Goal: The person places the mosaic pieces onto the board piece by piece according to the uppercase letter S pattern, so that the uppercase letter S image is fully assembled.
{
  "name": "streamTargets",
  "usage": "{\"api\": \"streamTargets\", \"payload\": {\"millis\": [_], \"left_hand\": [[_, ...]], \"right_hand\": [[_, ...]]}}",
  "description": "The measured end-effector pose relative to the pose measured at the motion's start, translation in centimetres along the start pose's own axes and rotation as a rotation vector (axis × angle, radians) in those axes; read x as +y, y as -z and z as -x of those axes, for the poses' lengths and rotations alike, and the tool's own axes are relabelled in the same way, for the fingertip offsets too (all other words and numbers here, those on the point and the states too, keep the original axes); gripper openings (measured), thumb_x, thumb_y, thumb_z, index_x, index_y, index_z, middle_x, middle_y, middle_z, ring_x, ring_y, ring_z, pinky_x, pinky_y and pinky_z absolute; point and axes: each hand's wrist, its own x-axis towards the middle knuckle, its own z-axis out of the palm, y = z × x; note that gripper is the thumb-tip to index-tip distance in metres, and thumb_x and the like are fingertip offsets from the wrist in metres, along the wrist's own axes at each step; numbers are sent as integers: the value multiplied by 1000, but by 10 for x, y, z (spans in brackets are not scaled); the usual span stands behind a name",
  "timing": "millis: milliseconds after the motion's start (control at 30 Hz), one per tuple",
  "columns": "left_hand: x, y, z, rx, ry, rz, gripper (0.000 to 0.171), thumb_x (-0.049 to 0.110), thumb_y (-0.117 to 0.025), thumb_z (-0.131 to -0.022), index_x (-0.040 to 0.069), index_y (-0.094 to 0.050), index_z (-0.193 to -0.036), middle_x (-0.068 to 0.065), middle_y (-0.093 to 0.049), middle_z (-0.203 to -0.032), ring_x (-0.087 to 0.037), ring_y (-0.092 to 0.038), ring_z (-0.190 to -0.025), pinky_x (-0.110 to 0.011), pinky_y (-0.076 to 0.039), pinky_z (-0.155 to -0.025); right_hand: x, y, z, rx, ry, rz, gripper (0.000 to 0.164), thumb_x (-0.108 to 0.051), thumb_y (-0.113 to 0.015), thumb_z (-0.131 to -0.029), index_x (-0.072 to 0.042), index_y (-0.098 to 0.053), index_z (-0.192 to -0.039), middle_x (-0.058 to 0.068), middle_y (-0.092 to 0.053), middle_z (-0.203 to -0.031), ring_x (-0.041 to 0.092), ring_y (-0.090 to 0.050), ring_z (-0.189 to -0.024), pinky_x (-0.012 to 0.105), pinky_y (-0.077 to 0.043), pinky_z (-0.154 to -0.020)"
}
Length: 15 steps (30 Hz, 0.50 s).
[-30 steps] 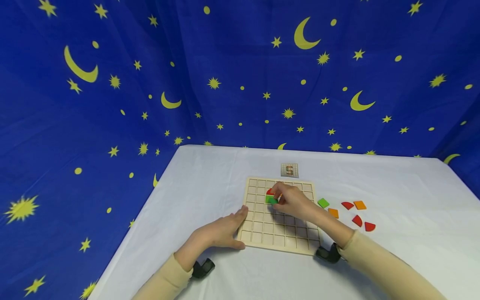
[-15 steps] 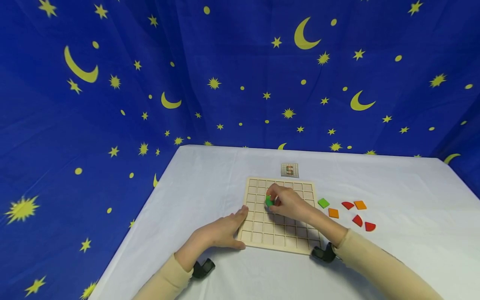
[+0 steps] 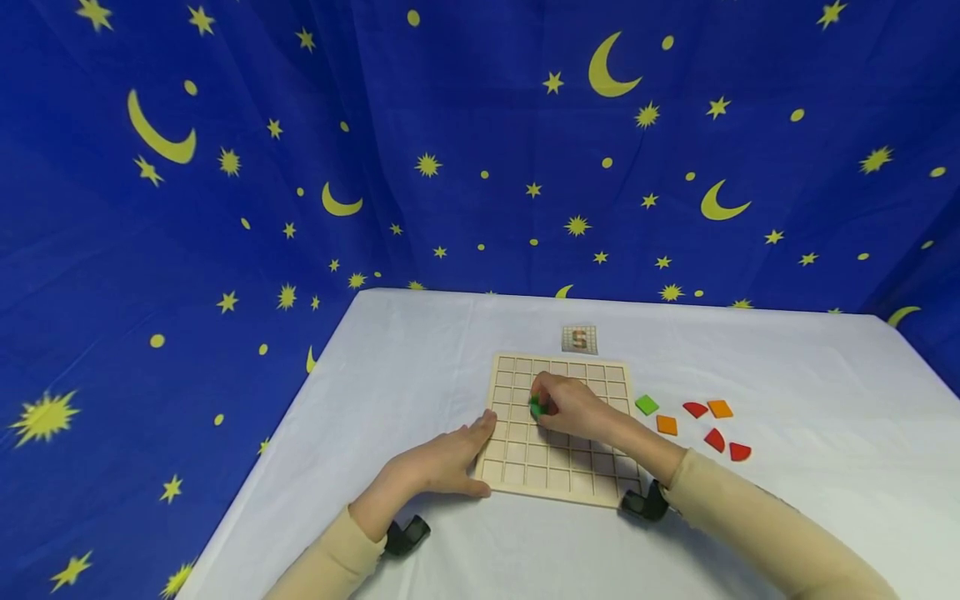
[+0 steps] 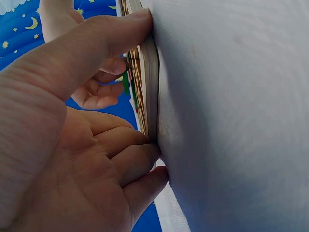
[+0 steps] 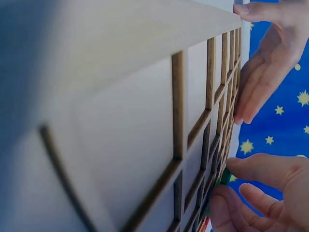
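My left hand (image 3: 442, 462) rests with extended fingers against the left side of a wooden grid board (image 3: 525, 477). In the left wrist view its thumb touches the board's edge near the corner. Over the upper left part of the grid, my right hand (image 3: 573, 408) pinches a small green tile (image 3: 536, 410) between thumb and fingers. The right wrist view shows the same green tile (image 5: 225, 177) held close to the board's surface, with a bit of red below it. The fingers hide most of the cells around it.
Right of the board lie a green square (image 3: 647, 405), two orange squares (image 3: 667, 425) and several red quarter-circle tiles (image 3: 715, 440). A small pattern card (image 3: 580, 339) lies behind the board on the white cloth. A blue star-printed curtain (image 3: 480, 125) closes off the back.
My right hand has shifted slightly left and toward me with the green tile. It now covers the red and green tiles seen on the board earlier. My left hand stays put.
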Motion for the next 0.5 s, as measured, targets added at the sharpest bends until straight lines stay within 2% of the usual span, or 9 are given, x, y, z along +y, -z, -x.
{"api": "streamTargets", "payload": {"millis": [500], "left_hand": [[1,2,1,1,14,-13,98,35,-76,-79,-6,-18,-147,-18,-18,-153,-37,-30,-134,-47,-31,-105]], "right_hand": [[3,-1,-2,-4,-9,28,29,0,-74,-76,-4,-55,-98,1,-57,-81,10,-55,-71,21,-48,-62]]}}
